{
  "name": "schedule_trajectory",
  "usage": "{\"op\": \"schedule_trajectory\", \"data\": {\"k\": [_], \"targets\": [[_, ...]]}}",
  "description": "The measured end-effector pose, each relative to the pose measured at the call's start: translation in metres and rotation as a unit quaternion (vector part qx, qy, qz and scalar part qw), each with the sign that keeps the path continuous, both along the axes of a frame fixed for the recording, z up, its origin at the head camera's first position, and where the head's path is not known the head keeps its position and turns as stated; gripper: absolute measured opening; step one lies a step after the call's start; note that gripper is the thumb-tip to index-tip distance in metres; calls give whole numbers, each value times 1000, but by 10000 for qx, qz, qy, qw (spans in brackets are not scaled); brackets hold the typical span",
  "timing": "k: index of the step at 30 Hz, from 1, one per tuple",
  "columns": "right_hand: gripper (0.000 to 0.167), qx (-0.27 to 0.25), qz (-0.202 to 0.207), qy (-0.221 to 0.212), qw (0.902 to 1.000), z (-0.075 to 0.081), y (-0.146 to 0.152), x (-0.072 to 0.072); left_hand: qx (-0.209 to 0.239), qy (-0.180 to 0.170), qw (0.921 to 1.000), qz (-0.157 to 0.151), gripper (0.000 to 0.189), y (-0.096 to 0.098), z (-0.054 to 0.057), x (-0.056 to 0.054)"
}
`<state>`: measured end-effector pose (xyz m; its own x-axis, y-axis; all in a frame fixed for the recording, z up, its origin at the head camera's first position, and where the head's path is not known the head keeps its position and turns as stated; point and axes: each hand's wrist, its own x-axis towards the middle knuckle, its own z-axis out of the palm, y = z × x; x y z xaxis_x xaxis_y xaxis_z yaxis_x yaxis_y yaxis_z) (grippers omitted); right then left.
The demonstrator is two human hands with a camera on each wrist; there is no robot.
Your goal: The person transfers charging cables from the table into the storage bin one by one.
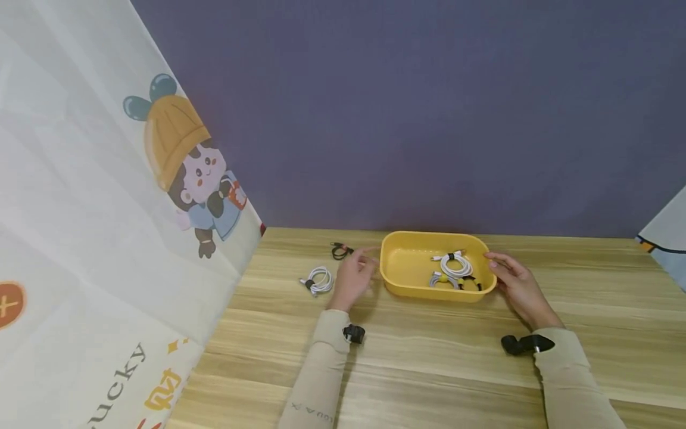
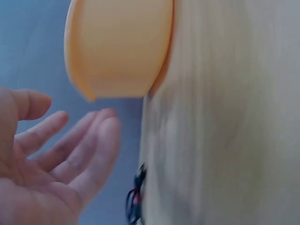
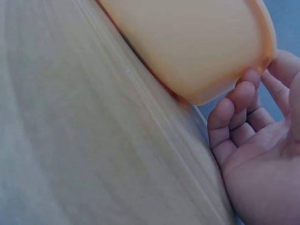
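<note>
A yellow plastic bin (image 1: 407,292) stands on the wooden table near its back edge. Inside, toward its right end, lie a coiled white cable (image 1: 457,266), a grey cable (image 1: 443,279) with a yellow tie, and a dark cable partly hidden by the front wall. My right hand (image 1: 522,289) holds the bin's right end, thumb and fingers at the rim; the right wrist view shows fingers curled against the end wall. Beside the left end, my left hand (image 1: 355,277) has its fingers loosely extended; a gap to the bin shows in the left wrist view.
Left of the left hand, a coiled white cable (image 1: 320,280) with a black tie lies on the table (image 1: 429,357). Behind that hand is a small black cable (image 1: 340,251) with a red tie. A dark blue backdrop (image 1: 429,119) rises behind the table, and a printed white sheet (image 1: 64,179) hangs at left.
</note>
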<state>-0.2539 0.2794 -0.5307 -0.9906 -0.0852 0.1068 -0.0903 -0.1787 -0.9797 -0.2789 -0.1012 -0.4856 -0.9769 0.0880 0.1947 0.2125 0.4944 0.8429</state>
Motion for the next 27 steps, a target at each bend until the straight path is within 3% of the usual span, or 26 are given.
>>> {"op": "schedule_trajectory", "data": {"k": [5, 12, 18, 21, 27], "targets": [[32, 27, 104, -12, 9999, 4, 12, -22, -121, 562, 9964, 621, 26, -6, 11, -13], [34, -72, 286, 16, 9996, 8, 29, -57, -251, 574, 9886, 1367, 22, -20, 15, -25], [34, -134, 519, -1, 9986, 11, 41, -89, -686, 686, 9739, 2050, 18, -34, 11, -39], [35, -118, 621, 11, 9980, 12, 47, -105, -957, 522, 9658, 2352, 17, -38, 9, -44], [35, -25, 794, -37, 9968, 15, 59, -135, -1359, -219, 9494, 2823, 26, -41, 3, -50]]}}
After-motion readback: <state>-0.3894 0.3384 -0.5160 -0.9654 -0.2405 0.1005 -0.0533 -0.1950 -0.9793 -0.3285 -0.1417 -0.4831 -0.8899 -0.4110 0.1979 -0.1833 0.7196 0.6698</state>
